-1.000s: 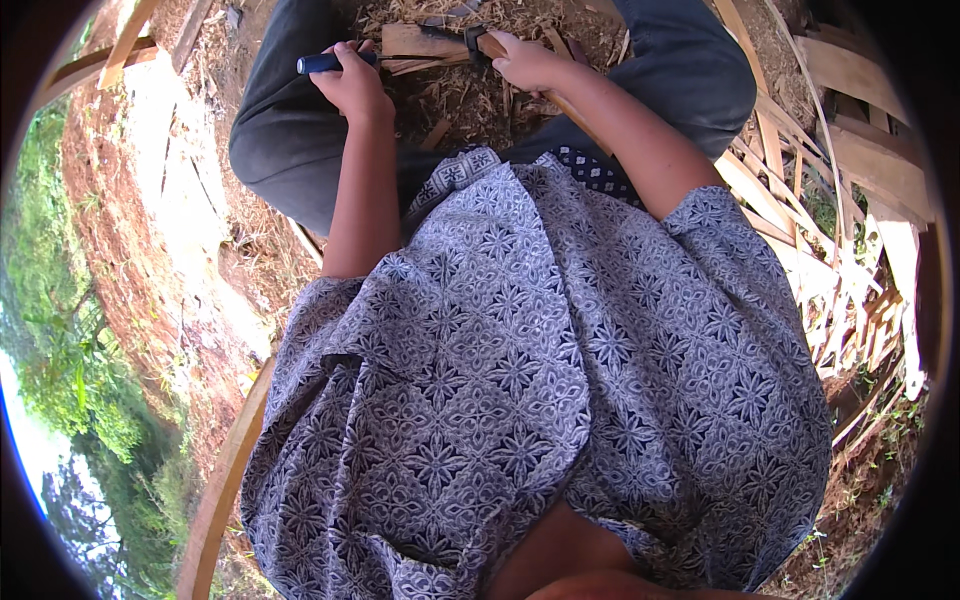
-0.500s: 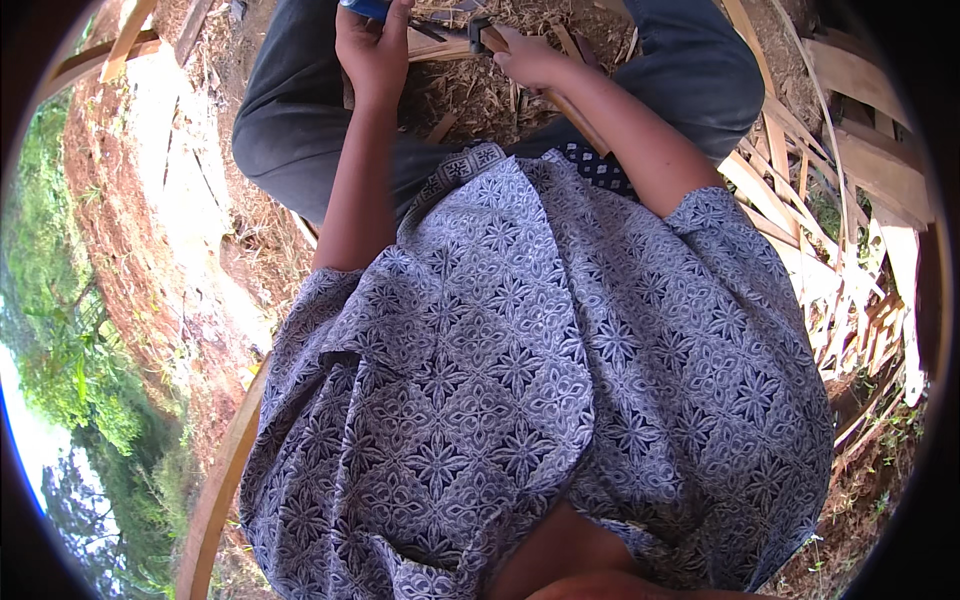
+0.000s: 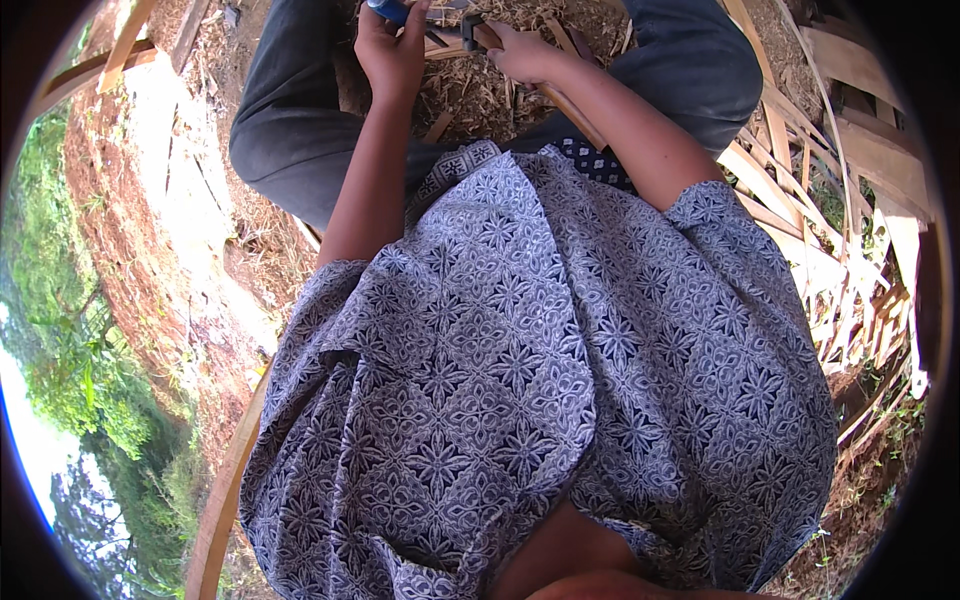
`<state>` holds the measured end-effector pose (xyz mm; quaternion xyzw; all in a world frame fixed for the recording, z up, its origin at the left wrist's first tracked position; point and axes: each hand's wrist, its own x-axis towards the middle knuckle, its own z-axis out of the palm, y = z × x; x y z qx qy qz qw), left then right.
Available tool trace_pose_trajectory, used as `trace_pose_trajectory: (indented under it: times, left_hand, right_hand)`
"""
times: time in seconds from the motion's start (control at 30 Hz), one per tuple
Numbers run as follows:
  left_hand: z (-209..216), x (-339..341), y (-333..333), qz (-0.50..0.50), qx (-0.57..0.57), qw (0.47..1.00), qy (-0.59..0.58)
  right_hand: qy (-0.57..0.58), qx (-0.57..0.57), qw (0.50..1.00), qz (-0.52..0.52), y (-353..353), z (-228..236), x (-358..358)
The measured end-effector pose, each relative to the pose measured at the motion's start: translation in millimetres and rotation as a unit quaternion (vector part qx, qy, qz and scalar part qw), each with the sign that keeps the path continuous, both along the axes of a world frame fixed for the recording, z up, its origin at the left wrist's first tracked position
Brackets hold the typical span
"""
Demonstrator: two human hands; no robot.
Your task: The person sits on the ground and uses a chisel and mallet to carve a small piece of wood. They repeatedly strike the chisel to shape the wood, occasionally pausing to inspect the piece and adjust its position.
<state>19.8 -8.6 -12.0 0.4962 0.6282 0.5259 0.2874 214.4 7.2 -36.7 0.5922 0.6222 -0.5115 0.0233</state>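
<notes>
My left hand is closed around a blue-handled tool at the top edge of the head view. A short dark bar shows just right of these fingers; whether it belongs to that tool I cannot tell. A hammer is gripped in my right hand, close to its dark metal head. Its wooden handle runs back under my right forearm toward my lap. The hammer head lies a short way right of my left hand, apart from it. Beyond the top edge, the blue tool's far part is out of view.
Wood chips and shavings cover the ground between my bent legs. Split wooden strips and boards are piled on my right. A long curved wooden piece lies at my left, beside a reddish dirt slope.
My left hand has moved slightly right with the blue-handled tool, which is now tilted more downward. The hammer head has shifted a little left, closer to it.
</notes>
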Motion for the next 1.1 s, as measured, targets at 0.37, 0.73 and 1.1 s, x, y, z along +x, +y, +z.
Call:
trace_pose_trajectory:
  times: [0.37,0.73,1.1]
  left_hand:
    - [9,6,-1,0.027,0.001,0.999,0.026]
    - [11,7,-3,0.018,0.002,1.000,0.003]
    - [13,7,-5,0.041,-0.016,0.999,0.031]
  right_hand:
    - [0.023,0.005,1.000,0.011,0,1,3]
    - [0.034,-0.024,0.999,-0.005,-1,7,3]
    - [0.025,-0.006,1.000,-0.002,-1,6,3]
